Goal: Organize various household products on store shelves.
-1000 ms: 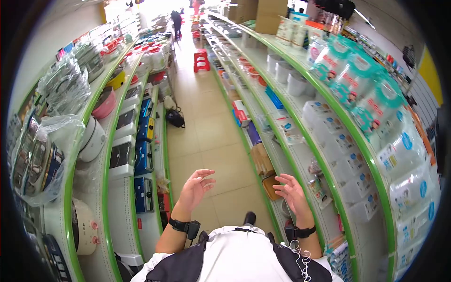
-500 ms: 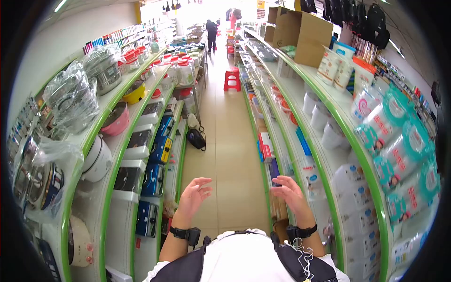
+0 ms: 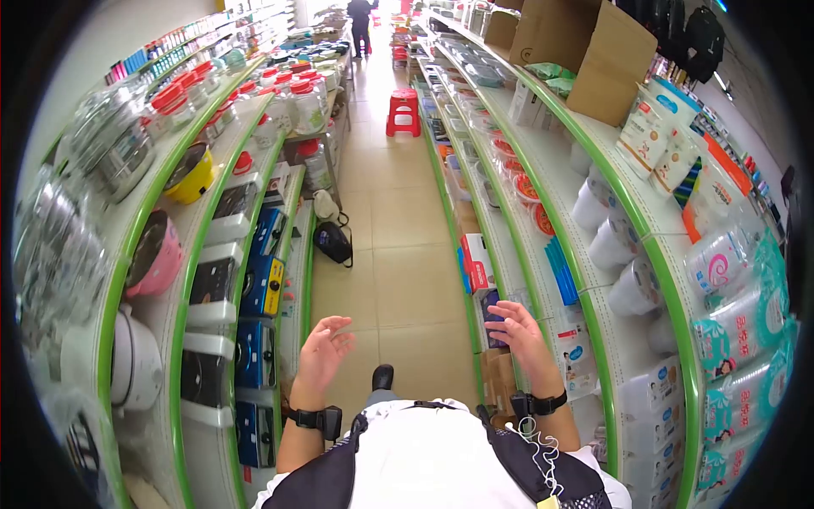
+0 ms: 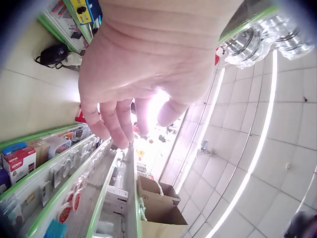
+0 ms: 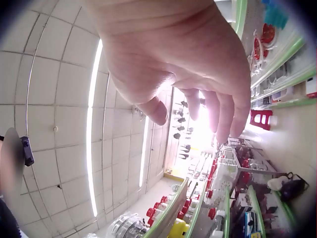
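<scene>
My left hand (image 3: 324,352) hangs in front of me over the aisle floor, its fingers loosely bent and nothing in them. To its right, my right hand (image 3: 524,343) is raised in the same relaxed way, also holding nothing. In the left wrist view the left hand (image 4: 148,74) has its fingers apart with only air between them. The right wrist view has the right hand (image 5: 183,69) likewise bare. Nearest the left hand are blue boxed stoves (image 3: 254,352) on a low shelf; near the right hand is a brown box (image 3: 498,377).
Green-edged shelves line both sides of the tiled aisle (image 3: 398,204). A black bag (image 3: 333,243) lies on the floor by the left shelves, and a red stool (image 3: 404,113) stands farther ahead. A person (image 3: 360,25) is at the far end. An open cardboard box (image 3: 593,64) tops the right shelf.
The view has moved forward along the aisle, after first turning to show more of the left side. Both hands keep their raised, relaxed pose and hold nothing throughout.
</scene>
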`<state>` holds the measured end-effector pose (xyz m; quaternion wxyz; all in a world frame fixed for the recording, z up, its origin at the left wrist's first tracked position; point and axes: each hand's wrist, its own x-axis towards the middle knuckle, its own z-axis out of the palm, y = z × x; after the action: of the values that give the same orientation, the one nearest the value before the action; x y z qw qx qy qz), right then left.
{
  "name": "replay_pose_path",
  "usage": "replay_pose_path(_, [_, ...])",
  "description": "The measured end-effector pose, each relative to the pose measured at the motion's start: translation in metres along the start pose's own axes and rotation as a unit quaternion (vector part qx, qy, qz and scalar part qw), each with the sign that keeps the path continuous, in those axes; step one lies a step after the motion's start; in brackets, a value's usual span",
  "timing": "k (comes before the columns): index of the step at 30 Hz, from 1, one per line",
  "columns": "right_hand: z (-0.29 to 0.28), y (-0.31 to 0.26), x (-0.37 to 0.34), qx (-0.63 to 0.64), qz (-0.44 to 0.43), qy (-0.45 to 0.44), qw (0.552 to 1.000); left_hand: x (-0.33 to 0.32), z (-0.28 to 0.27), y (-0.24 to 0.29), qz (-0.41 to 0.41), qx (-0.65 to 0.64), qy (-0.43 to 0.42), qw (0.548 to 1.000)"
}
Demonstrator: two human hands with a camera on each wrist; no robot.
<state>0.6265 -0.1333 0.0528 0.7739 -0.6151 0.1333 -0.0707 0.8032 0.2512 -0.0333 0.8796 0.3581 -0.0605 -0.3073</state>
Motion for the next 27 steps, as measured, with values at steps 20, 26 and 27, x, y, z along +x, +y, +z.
replay_pose_path(20, [-0.083,-0.051,0.286,0.088,-0.056,0.198,0.975,0.452,0.054,0.051,-0.15,0.042,-0.173,0.972])
replay_pose_path(26, [-0.156,-0.09,0.387,0.097,-0.075,0.2,0.972,0.558,0.107,0.038,-0.163,0.049,-0.203,0.964])
replay_pose_path(27, [-0.165,-0.096,0.404,0.084,-0.078,0.194,0.974,0.576,0.111,0.038,-0.157,0.043,-0.206,0.965])
